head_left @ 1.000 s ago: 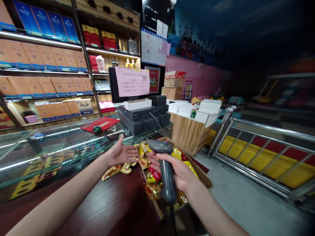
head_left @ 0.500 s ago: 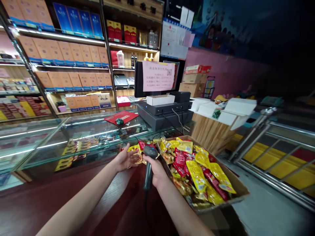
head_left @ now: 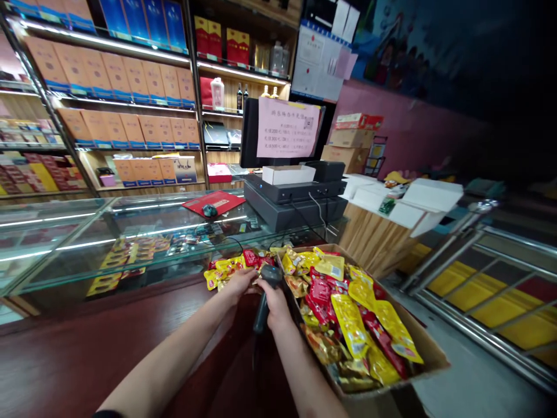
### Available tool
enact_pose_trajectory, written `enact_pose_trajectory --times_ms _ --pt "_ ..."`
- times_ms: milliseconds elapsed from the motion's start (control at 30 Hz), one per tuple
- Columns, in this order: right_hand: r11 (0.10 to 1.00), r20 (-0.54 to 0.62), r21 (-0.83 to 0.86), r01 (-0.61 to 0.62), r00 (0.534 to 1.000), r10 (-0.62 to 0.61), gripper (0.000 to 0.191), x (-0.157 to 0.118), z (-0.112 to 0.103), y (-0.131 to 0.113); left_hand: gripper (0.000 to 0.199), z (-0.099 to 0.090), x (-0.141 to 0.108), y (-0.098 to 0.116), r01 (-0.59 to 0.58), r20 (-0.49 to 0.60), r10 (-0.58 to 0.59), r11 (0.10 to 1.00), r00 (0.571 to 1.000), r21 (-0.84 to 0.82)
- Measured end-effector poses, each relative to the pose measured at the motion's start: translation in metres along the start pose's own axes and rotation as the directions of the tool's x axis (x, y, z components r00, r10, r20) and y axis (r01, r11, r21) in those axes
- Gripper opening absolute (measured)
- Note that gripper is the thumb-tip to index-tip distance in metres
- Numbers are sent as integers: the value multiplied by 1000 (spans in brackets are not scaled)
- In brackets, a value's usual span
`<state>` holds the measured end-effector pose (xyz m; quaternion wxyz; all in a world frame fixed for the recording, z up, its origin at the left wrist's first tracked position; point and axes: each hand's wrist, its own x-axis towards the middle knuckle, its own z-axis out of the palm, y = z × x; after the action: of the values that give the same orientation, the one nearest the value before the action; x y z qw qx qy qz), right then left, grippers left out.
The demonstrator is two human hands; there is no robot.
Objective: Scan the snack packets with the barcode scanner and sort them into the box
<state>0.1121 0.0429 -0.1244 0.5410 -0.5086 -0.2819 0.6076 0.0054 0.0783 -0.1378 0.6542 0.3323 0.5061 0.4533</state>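
Note:
My right hand is wrapped round a dark barcode scanner, its head up and its cable hanging down. Close beside it on the left is my left hand, at the near side of a pile of yellow and red snack packets; its fingertips are partly hidden, and whether they grip anything cannot be made out. Right of my right hand stands an open cardboard box filled with yellow, red and gold packets.
Behind are a glass display counter, a red mat with a mouse, and a monitor on a dark cash drawer. A metal railing is at the right. Stocked shelves line the back.
My left hand has moved right, from spread fingers to beside the scanner, uncovering more of the packet pile. My right hand still holds the scanner, slightly farther right. The view has shifted a little.

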Motion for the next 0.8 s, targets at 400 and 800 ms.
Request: enact_pose_trajectory --times_ms 400,800 --pt "990 238 -127 63 971 -32 33 -57 5 -16 43 -34 -55 3 42 -79 -39 998 996 39" --pt "944 429 -266 195 901 -65 40 -83 12 -20 38 -34 -70 7 -214 -168 204 976 965 -45"
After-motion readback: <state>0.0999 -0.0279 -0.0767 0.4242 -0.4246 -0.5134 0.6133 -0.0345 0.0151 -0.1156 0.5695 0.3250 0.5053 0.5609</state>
